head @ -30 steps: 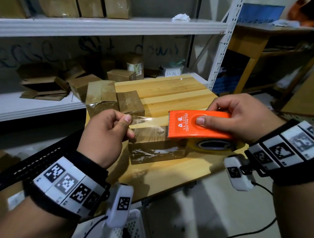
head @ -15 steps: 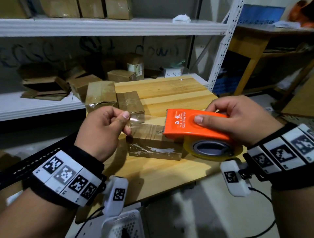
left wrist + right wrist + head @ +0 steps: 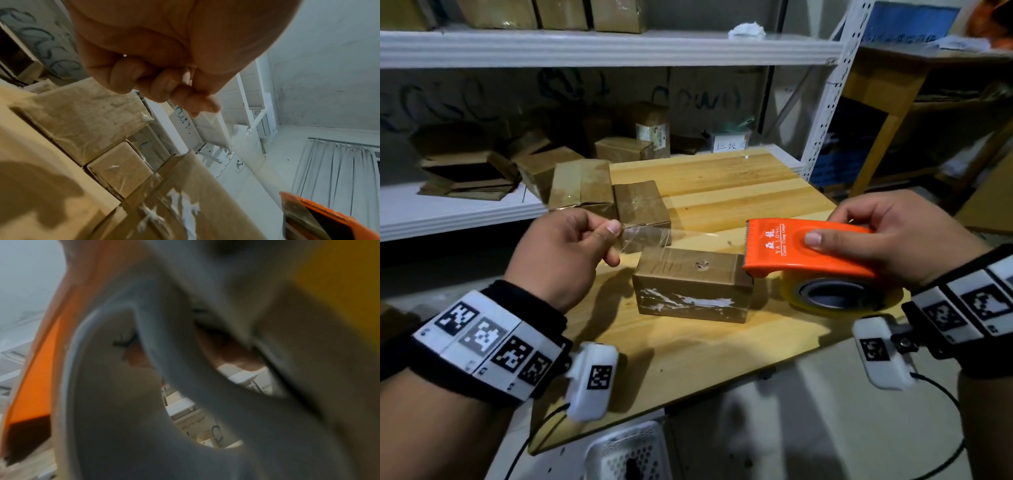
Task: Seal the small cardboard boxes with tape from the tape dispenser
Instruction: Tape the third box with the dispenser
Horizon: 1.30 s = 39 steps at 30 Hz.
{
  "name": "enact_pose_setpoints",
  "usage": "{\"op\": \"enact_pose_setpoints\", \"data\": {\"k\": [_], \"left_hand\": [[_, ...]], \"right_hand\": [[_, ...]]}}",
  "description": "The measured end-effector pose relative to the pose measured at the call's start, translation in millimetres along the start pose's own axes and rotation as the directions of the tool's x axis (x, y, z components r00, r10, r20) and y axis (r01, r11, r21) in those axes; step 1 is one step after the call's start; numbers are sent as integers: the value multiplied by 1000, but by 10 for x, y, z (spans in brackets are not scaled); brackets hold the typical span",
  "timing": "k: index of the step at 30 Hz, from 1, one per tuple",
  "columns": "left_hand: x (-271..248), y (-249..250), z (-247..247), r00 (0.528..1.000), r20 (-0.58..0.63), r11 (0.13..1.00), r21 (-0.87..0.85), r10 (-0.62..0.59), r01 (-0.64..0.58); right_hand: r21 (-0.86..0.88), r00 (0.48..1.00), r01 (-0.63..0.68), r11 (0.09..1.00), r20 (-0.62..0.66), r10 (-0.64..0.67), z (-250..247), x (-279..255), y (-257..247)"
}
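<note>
A small brown cardboard box point(image 3: 690, 286) lies on the wooden table point(image 3: 722, 192), with torn white label scraps on its near side. My right hand point(image 3: 890, 240) grips the orange tape dispenser point(image 3: 798, 250) at the box's right end, its toothed edge facing left. A clear tape strip point(image 3: 654, 236) stretches from the dispenser leftward above the box top. My left hand point(image 3: 571, 246) pinches the strip's free end between thumb and forefinger, just left of the box. In the left wrist view the curled fingers point(image 3: 164, 84) hang over the box point(image 3: 185, 203). The right wrist view is filled by the blurred dispenser point(image 3: 37, 369).
Two more taped boxes point(image 3: 582, 185) point(image 3: 642, 207) stand behind at the table's left rear. White shelving point(image 3: 585, 48) behind holds several cardboard boxes. A white perforated basket point(image 3: 626, 455) sits on the floor below the table's near edge.
The dispenser has moved right, off the box top to its right end, and dropped lower. The tape strip has grown longer and my left hand has drawn a little left.
</note>
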<state>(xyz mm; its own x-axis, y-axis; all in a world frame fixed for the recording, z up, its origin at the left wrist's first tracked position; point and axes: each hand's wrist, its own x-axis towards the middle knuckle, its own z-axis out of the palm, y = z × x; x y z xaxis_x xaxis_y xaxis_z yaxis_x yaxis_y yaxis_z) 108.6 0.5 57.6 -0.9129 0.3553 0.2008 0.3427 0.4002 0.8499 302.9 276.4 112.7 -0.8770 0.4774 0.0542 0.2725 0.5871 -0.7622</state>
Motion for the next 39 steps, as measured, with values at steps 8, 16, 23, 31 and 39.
{"op": "enact_pose_setpoints", "data": {"k": [8, 16, 23, 31, 39], "left_hand": [[5, 5, 87, 998, 23, 998, -6, -62, 62], [38, -64, 55, 996, 23, 996, 32, -82, 81], [29, -121, 105, 991, 34, 991, 48, -126, 125], [56, -234, 193, 972, 105, 977, -15, -212, 215], [18, -257, 347, 909, 215, 899, -185, -358, 398]], "right_hand": [[23, 998, -60, 998, -7, 60, 54, 24, 62], [45, 996, -87, 995, -13, 87, 118, 75, 64], [9, 993, -116, 993, -25, 117, 174, 107, 79], [3, 987, -160, 987, 14, 160, 213, 132, 148], [21, 987, -157, 987, 41, 156, 243, 147, 171]]}}
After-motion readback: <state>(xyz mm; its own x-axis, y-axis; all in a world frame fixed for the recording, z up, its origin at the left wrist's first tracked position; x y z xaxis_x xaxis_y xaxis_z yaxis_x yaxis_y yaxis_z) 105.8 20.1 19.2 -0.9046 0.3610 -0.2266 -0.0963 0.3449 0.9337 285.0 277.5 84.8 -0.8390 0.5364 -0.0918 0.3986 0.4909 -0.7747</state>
